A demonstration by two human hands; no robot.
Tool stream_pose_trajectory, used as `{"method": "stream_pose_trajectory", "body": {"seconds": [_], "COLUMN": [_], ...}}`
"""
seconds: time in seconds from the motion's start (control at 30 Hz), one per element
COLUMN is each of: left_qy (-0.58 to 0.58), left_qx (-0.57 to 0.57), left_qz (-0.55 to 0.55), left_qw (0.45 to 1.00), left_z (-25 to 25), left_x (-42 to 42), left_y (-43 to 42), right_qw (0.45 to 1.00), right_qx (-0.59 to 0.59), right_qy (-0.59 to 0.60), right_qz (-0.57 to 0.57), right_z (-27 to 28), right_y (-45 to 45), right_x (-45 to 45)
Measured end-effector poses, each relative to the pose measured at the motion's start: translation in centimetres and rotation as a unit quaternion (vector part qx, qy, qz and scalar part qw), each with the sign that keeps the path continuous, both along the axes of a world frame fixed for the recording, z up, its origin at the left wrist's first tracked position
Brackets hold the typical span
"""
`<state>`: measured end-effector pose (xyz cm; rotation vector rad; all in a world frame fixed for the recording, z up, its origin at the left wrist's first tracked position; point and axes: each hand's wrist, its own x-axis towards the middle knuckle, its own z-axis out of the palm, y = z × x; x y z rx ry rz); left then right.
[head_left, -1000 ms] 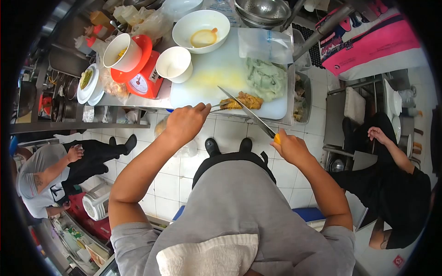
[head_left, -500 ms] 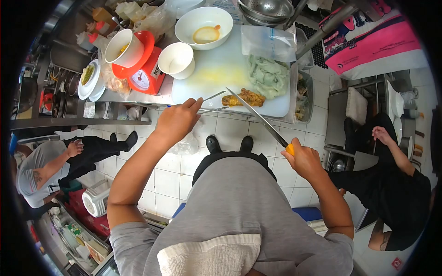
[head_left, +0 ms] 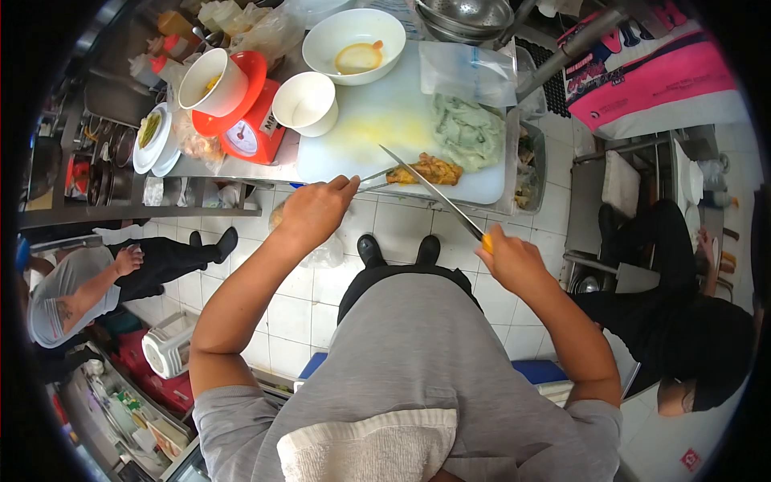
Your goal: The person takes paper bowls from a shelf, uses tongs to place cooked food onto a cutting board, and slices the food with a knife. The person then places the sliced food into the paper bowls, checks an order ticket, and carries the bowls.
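Observation:
My left hand (head_left: pixel 315 210) is closed on metal tongs (head_left: pixel 374 183). Their tips touch the left end of a browned, yellow-coated piece of meat (head_left: pixel 442 170) at the near edge of a white cutting board (head_left: pixel 377 108). In my right hand (head_left: pixel 514 259) is a knife (head_left: pixel 440 199), gripped by its yellow handle. The long blade slants up to the left across the meat; whether it is cutting in, I cannot tell. Behind the meat lies a crumpled pale green plastic bag (head_left: pixel 466 132).
On the left stand a red kitchen scale (head_left: pixel 261 138) carrying a white tub (head_left: pixel 210 84), and another white tub (head_left: pixel 305 104). A white bowl (head_left: pixel 353 40) is behind. One person (head_left: pixel 88 289) is at left, another (head_left: pixel 683 337) at right.
The tongs have closed in on the meat's left end. My right hand and the knife have moved left, the blade now lying across the meat. The person at right has lowered an arm.

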<state>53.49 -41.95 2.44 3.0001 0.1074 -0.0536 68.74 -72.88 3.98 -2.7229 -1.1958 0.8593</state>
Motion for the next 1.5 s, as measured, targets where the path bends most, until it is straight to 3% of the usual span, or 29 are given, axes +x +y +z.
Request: {"method": "stream_pose_trajectory", "body": {"seconds": [0.17, 0.43, 0.6, 0.67, 0.83, 0.97, 1.03, 1.33, 1.5], "left_qy": [-0.001, 0.024, 0.029, 0.034, 0.001, 0.004, 0.006, 0.009, 0.007], "left_qx": [0.001, -0.018, -0.013, -0.015, -0.021, -0.025, -0.021, -0.018, -0.016], "left_qz": [0.012, 0.023, 0.011, 0.008, 0.021, 0.017, 0.012, 0.017, 0.044], "left_qw": [1.000, 0.999, 0.999, 0.999, 1.000, 1.000, 1.000, 1.000, 0.999], "left_z": [0.2, 1.0, 0.6, 0.7, 0.1, 0.1, -0.2, -0.1, 0.0], "left_x": [0.1, 0.1, 0.3, 0.3, 0.4, 0.3, 0.3, 0.0, -0.2], "left_y": [-0.3, -0.5, -0.3, -0.3, -0.1, -0.1, -0.2, -0.4, 0.1], "right_qw": [0.998, 0.997, 0.998, 0.999, 0.997, 0.994, 0.999, 0.999, 1.000], "right_qx": [0.058, -0.063, 0.060, 0.043, -0.055, -0.079, 0.018, -0.033, 0.027], "right_qy": [0.002, 0.047, 0.025, 0.018, 0.054, 0.075, 0.045, 0.039, 0.012], "right_qz": [0.021, -0.002, 0.014, 0.023, 0.006, -0.006, -0.001, 0.007, -0.003], "right_z": [-1.3, 1.7, -2.7, -3.0, 0.7, -0.2, -3.3, -2.5, -0.6], "right_y": [4.4, -3.8, 3.6, 5.5, -2.1, -3.2, -0.4, -1.9, -0.9], "right_x": [0.5, 0.0, 0.8, 1.0, 0.4, 0.1, 0.2, 1.0, 0.5]}}
